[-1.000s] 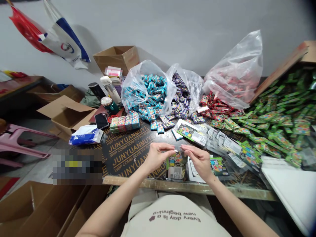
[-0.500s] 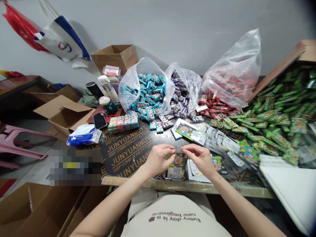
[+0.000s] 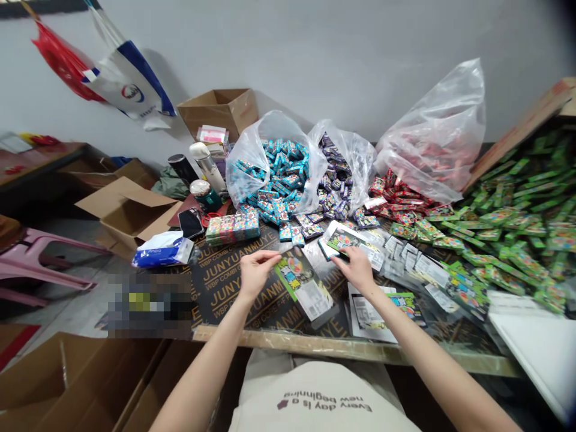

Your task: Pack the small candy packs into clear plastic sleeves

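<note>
My left hand (image 3: 257, 275) pinches the upper left corner of a printed plastic pouch (image 3: 306, 287). The pouch has a black and green front with colourful pictures and hangs tilted above the dark board. To its right, my right hand (image 3: 358, 271) reaches to a small flat packet with a blue edge (image 3: 327, 250), its thumb and finger closed at the packet's near edge. A second printed pouch (image 3: 344, 239) lies over this packet, partly covered by my fingers. Below my right wrist lie more printed pouches (image 3: 369, 313) on the board.
Plastic bags spill blue packets (image 3: 288, 168), purple packets (image 3: 333, 159) and red packets (image 3: 400, 201) along the back. Green packets (image 3: 504, 222) are heaped at right. A bundled block of packets (image 3: 233, 228), phone (image 3: 191, 223), bottles and tissue pack (image 3: 162, 249) stand at left.
My hands were together at the pouch's top edge; now they are apart. The left has moved left with the pouch, which is tilted. The right has gone forward to the blue-edged packet.
</note>
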`<action>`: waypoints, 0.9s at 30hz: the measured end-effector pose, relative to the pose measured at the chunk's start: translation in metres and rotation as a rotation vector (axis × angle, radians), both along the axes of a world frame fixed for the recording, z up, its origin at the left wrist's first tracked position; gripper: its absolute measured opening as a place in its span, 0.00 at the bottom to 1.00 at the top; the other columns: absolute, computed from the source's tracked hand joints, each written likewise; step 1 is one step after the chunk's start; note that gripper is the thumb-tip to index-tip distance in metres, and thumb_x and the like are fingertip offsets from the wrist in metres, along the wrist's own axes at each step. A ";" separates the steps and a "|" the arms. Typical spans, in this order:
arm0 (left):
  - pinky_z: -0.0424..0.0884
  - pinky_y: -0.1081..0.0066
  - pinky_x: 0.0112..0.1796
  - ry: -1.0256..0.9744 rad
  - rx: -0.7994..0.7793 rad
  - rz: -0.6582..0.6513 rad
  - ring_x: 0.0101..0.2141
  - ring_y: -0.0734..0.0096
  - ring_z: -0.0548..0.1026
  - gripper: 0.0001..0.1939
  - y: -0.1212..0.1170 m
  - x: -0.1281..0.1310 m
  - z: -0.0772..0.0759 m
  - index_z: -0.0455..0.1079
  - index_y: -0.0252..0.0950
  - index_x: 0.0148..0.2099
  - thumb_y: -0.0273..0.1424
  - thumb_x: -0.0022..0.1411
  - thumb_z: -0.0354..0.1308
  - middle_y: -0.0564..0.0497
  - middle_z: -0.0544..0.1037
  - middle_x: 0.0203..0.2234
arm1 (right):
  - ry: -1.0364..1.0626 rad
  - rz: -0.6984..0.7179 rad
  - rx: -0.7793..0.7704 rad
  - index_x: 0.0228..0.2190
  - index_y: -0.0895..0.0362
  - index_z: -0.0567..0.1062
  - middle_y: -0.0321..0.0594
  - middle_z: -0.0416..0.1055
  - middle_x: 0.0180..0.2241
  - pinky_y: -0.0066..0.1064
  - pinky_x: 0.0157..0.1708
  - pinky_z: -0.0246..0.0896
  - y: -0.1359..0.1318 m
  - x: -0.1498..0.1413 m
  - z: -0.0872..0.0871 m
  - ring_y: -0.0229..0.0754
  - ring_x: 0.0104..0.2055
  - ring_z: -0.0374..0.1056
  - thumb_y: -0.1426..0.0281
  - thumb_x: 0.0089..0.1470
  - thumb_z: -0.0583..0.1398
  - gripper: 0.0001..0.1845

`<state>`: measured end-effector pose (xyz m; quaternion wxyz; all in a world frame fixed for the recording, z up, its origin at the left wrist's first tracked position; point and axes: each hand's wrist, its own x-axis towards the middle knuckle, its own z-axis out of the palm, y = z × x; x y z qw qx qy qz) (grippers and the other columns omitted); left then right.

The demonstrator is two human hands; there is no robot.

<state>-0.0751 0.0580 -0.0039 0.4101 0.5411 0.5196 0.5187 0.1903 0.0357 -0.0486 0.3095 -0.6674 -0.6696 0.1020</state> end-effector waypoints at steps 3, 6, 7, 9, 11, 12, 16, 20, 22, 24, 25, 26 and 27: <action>0.70 0.68 0.33 0.042 -0.027 0.288 0.27 0.66 0.75 0.13 0.003 -0.033 -0.029 0.75 0.31 0.30 0.35 0.43 0.63 0.48 0.78 0.24 | -0.393 -0.043 -0.068 0.38 0.60 0.69 0.50 0.68 0.33 0.39 0.40 0.51 0.026 -0.008 -0.017 0.51 0.39 0.61 0.54 0.50 0.55 0.23; 0.70 0.67 0.33 0.336 -0.152 0.324 0.27 0.64 0.75 0.12 -0.011 -0.054 -0.055 0.75 0.32 0.31 0.35 0.45 0.61 0.48 0.78 0.24 | -0.524 -0.057 -0.061 0.42 0.60 0.67 0.51 0.67 0.35 0.39 0.40 0.49 0.033 -0.021 -0.028 0.51 0.40 0.59 0.61 0.53 0.54 0.18; 0.70 0.65 0.35 0.472 -0.182 0.308 0.29 0.62 0.75 0.11 -0.017 -0.057 -0.060 0.75 0.33 0.33 0.35 0.46 0.61 0.47 0.78 0.26 | -0.530 -0.049 -0.063 0.42 0.60 0.67 0.50 0.66 0.35 0.39 0.40 0.49 0.033 -0.025 -0.030 0.51 0.40 0.59 0.63 0.54 0.53 0.16; 0.69 0.62 0.39 0.706 -0.147 0.270 0.35 0.59 0.75 0.13 -0.027 -0.054 -0.065 0.74 0.36 0.37 0.34 0.49 0.59 0.46 0.78 0.33 | -0.521 -0.026 -0.072 0.40 0.58 0.68 0.50 0.66 0.35 0.38 0.40 0.50 0.030 -0.028 -0.034 0.51 0.41 0.59 0.65 0.54 0.53 0.14; 0.66 0.61 0.44 0.823 -0.010 0.211 0.42 0.58 0.71 0.13 -0.031 -0.041 -0.065 0.72 0.36 0.41 0.33 0.51 0.57 0.45 0.75 0.40 | -0.503 -0.020 -0.079 0.42 0.58 0.68 0.51 0.66 0.37 0.38 0.39 0.51 0.027 -0.028 -0.038 0.51 0.42 0.59 0.65 0.55 0.52 0.15; 0.65 0.61 0.46 0.836 0.057 0.162 0.44 0.59 0.70 0.13 -0.030 -0.031 -0.064 0.72 0.36 0.41 0.32 0.52 0.56 0.44 0.74 0.42 | -0.469 -0.022 -0.083 0.45 0.58 0.67 0.52 0.65 0.38 0.38 0.39 0.52 0.026 -0.027 -0.039 0.52 0.42 0.59 0.65 0.55 0.52 0.17; 0.61 0.59 0.50 0.794 0.185 -0.116 0.48 0.59 0.66 0.14 -0.022 0.012 -0.055 0.71 0.36 0.43 0.29 0.51 0.58 0.44 0.71 0.45 | -0.277 -0.005 -0.099 0.48 0.58 0.65 0.53 0.64 0.43 0.36 0.39 0.55 0.025 -0.021 -0.036 0.48 0.42 0.61 0.69 0.56 0.50 0.19; 0.56 0.55 0.52 0.690 0.209 -0.317 0.53 0.54 0.60 0.30 -0.020 0.047 -0.041 0.64 0.36 0.52 0.34 0.46 0.64 0.41 0.65 0.52 | -0.181 0.110 -0.130 0.37 0.58 0.73 0.42 0.69 0.34 0.29 0.35 0.58 0.018 -0.014 -0.013 0.41 0.35 0.65 0.64 0.57 0.49 0.16; 0.59 0.57 0.49 0.567 0.123 -0.386 0.49 0.54 0.64 0.26 -0.022 0.061 -0.035 0.68 0.36 0.48 0.38 0.45 0.63 0.43 0.70 0.46 | -0.122 0.203 -0.175 0.29 0.59 0.74 0.37 0.68 0.25 0.26 0.29 0.58 0.010 -0.010 0.003 0.38 0.29 0.64 0.60 0.58 0.46 0.22; 0.65 0.63 0.42 0.346 -0.074 -0.472 0.39 0.59 0.71 0.17 -0.026 0.073 -0.033 0.73 0.33 0.37 0.40 0.49 0.60 0.46 0.76 0.33 | 0.006 0.261 -0.205 0.30 0.59 0.74 0.36 0.67 0.22 0.26 0.25 0.57 -0.001 -0.006 0.020 0.37 0.25 0.63 0.57 0.58 0.45 0.24; 0.66 0.66 0.38 0.201 -0.196 -0.498 0.33 0.63 0.72 0.16 -0.029 0.079 -0.033 0.74 0.31 0.32 0.41 0.50 0.58 0.48 0.76 0.27 | 0.087 0.257 -0.189 0.35 0.59 0.73 0.37 0.68 0.24 0.27 0.25 0.58 -0.007 -0.005 0.027 0.37 0.25 0.63 0.56 0.57 0.46 0.23; 0.66 0.69 0.34 0.048 -0.314 -0.504 0.29 0.66 0.72 0.17 -0.032 0.084 -0.033 0.73 0.30 0.29 0.41 0.51 0.57 0.48 0.75 0.24 | 0.160 0.243 -0.148 0.42 0.58 0.70 0.39 0.69 0.29 0.29 0.27 0.60 -0.013 -0.005 0.033 0.38 0.27 0.64 0.56 0.55 0.49 0.23; 0.66 0.71 0.32 -0.096 -0.415 -0.486 0.27 0.69 0.71 0.18 -0.035 0.088 -0.034 0.73 0.29 0.28 0.42 0.51 0.57 0.48 0.75 0.22 | 0.207 0.231 -0.090 0.48 0.57 0.65 0.42 0.69 0.36 0.31 0.31 0.61 -0.020 -0.005 0.038 0.40 0.32 0.65 0.55 0.52 0.53 0.26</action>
